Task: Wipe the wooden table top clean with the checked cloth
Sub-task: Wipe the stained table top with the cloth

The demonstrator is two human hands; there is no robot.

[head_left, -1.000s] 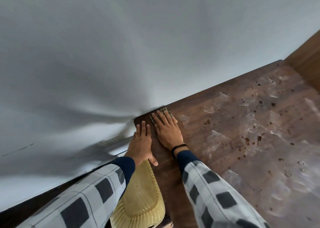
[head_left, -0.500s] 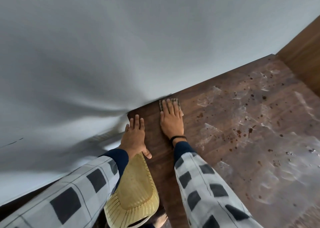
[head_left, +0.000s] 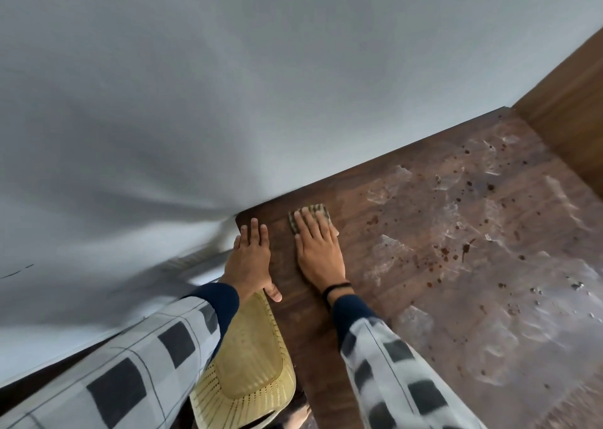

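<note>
The small folded checked cloth [head_left: 321,209] lies under the right hand [head_left: 318,255], whose straight, close-set fingers [head_left: 306,224] press it flat on the dark wooden table [head_left: 313,337] near its far left corner. The brown spots [head_left: 445,251] lie to the right of the cloth, so the stroke probably runs rightward. The left hand [head_left: 249,259] rests flat beside it, fingers together.

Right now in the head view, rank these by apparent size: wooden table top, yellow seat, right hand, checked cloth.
1. wooden table top
2. yellow seat, though it is nearest the camera
3. right hand
4. checked cloth: only its edges show past the flat fingers, so its full size is unsure.
</note>
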